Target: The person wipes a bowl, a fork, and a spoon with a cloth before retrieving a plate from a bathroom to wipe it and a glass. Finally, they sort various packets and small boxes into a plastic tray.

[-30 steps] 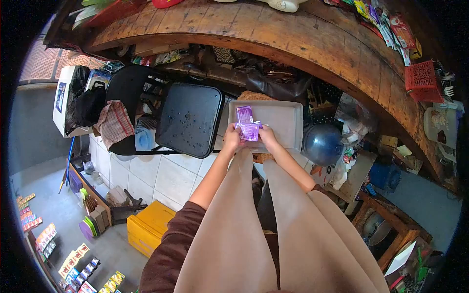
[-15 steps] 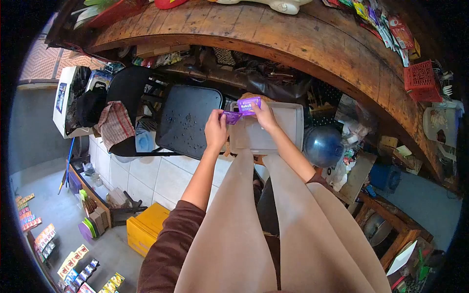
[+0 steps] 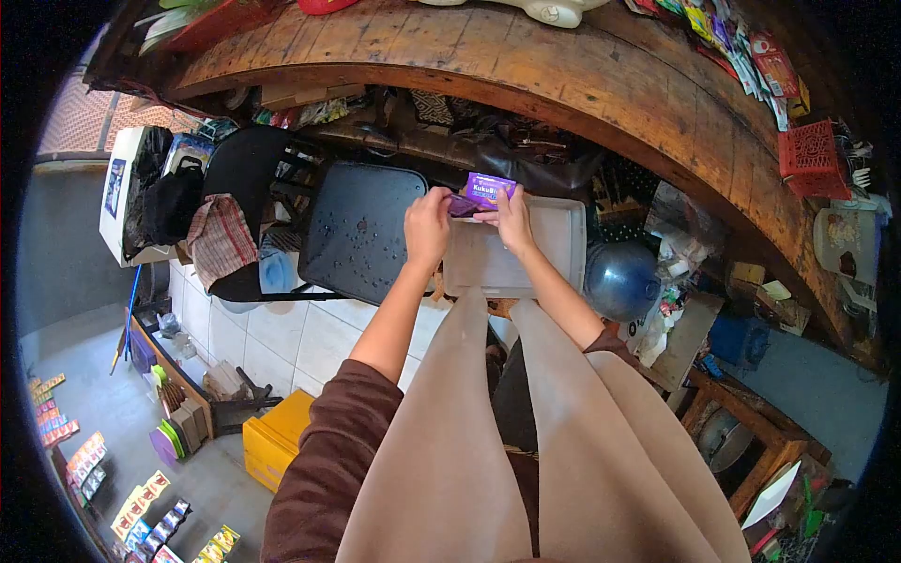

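Grasping is what both my hands do, near the centre of the frame, each pinching purple packaging. Farthest left of what I note, at mid-height, a checked cloth (image 3: 223, 233) drapes by a black seat (image 3: 361, 211) sprinkled with droplets.

Just right of that seat, my left hand (image 3: 427, 225) pinches a dark purple packet (image 3: 462, 205) by its near edge, fingertips together. That packet lies tilted, so I can't read its face. A light pinch on the rim suits it, I judge; squeezing the middle could crumple the film.

Beside it, slightly higher in the frame, a bright purple packet (image 3: 489, 190) shows its printed front, grasped by my right hand (image 3: 511, 220) at its lower right. Whether the two packets are joined, I cannot tell. Steadying this one flat while the left fingers work the edge seems best, with both wrists low and close, so neither piece twists or slips.

Below my right hand sits a pale tray (image 3: 561, 230), a handy catch for anything dropped. Right of the tray, near it, rests a dark blue rounded object (image 3: 621, 280).
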`<state>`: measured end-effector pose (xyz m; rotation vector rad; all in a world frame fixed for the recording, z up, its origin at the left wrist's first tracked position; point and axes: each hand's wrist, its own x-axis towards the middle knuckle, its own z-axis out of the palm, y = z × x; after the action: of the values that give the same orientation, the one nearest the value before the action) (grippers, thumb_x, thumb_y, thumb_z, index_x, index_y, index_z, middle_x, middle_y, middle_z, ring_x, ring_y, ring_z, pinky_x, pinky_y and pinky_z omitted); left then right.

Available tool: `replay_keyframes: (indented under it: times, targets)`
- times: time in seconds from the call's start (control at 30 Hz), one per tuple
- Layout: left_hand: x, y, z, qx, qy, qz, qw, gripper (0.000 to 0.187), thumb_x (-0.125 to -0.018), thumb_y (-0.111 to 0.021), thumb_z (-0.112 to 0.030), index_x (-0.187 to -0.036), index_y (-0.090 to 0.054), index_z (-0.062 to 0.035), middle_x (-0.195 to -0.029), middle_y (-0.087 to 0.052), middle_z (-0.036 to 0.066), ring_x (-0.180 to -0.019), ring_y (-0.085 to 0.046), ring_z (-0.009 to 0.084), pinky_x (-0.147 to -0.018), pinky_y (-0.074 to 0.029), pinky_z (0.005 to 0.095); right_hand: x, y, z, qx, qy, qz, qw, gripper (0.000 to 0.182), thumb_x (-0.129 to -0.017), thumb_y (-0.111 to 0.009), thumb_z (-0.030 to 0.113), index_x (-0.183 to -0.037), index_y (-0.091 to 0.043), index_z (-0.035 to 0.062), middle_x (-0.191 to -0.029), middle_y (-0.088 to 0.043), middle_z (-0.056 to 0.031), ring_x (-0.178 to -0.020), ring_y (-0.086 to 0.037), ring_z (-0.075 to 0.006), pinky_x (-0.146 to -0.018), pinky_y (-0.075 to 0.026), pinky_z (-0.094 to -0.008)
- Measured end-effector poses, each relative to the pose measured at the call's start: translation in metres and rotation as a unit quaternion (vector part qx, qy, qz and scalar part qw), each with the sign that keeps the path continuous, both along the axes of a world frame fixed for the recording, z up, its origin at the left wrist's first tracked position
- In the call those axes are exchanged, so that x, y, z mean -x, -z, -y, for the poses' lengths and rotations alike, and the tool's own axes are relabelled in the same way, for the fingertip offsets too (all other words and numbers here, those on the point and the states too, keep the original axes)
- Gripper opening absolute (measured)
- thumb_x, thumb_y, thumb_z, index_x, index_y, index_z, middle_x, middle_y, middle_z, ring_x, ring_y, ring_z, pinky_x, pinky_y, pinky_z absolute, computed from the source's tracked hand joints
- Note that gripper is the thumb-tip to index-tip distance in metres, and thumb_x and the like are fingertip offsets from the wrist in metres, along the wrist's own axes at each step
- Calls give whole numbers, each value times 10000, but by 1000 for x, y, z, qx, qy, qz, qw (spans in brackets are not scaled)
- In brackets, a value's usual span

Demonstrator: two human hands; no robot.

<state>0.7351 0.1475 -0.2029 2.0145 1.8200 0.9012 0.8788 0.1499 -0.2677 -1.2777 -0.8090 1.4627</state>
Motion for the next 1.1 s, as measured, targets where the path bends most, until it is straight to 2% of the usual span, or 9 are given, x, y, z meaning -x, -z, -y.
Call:
replay_keyframes:
  times: [0.13, 0.27, 0.47, 0.53, 0.67, 0.77, 0.83, 0.93, 1.1]
  targets:
    - [2, 6, -6, -61, 121, -114, 984, 98, -729, -535, -63, -817, -556, -99, -761, -601, 59, -705, -550, 248, -690, -406, 366, 1, 0, -1, 14, 25, -8, 1000, 359, -929, -325, 289, -1126, -228, 5, -964, -531, -163, -674, -638, -249, -560, -514, -295]
    - [4, 13, -16, -86, 157, -126, 976, 127, -694, -536, -57, -804, -564, -113, -759, -602, 39, -709, -547, 232, -715, -402, 360, 1, -6, 8, -18, 65, 15, 998, 297, -929, -340, 260, -1068, -272, 7, -957, -543, -166, -697, -638, -243, -568, -512, -301]
    - [5, 18, -22, -98, 207, -189, 955, 160, -683, -527, -70, -820, -586, -128, -744, -594, 17, -732, -542, 217, -725, -403, 349, -5, -6, 26, -125, 32, 188, 974, 226, -904, -422, 200, -985, -334, 8, -831, -590, -186, -720, -633, -272, -565, -491, -350]
    - [4, 18, -23, -52, 194, -189, 961, 145, -683, -543, -81, -803, -605, -134, -761, -589, 16, -721, -538, 217, -710, -415, 348, -10, -10, 30, -228, -49, 425, 875, 195, -873, -474, 157, -959, -378, 10, -814, -593, -181, -729, -615, -303, -574, -481, -364]
    - [5, 21, -22, -27, 180, -156, 971, 85, -689, -555, -104, -744, -615, -127, -785, -580, -1, -742, -530, 215, -706, -430, 353, -11, -8, 30, -298, -26, 401, 866, 160, -837, -513, 128, -918, -426, 22, -856, -593, -162, -730, -597, -322, -586, -484, -371]
    - [7, 22, -23, -1, 176, -103, 979, 74, -678, -592, -107, -736, -633, -125, -796, -576, -2, -754, -525, 225, -684, -440, 357, -17, -5, 27, -368, -29, 426, 826, 114, -816, -514, 112, -878, -462, 31, -830, -589, -140, -707, -591, -318, -584, -481, -383]
    - [7, 21, -24, 35, 165, -78, 982, 88, -672, -622, -120, -756, -648, -128, -794, -577, 12, -762, -522, 234, -685, -445, 355, -25, -7, 26, -407, -101, 465, 779, 95, -769, -517, 92, -844, -484, 43, -787, -565, -105, -673, -581, -295, -579, -478, -376]
    - [8, 20, -27, 80, 144, -76, 983, 91, -680, -631, -133, -768, -656, -126, -813, -586, 19, -776, -525, 242, -694, -448, 349, -31, -14, 26, -434, -135, 508, 731, 83, -733, -504, 83, -811, -495, 55, -746, -532, -78, -646, -571, -260, -565, -475, -354]
    - [6, 22, -31, 100, 166, -56, 979, 107, -680, -624, -128, -780, -662, -124, -843, -599, 21, -793, -532, 254, -706, -455, 348, -20, -42, 19, -463, -144, 531, 695, 91, -718, -499, 89, -809, -499, 90, -747, -520, -49, -696, -571, -214, -620, -471, -325]
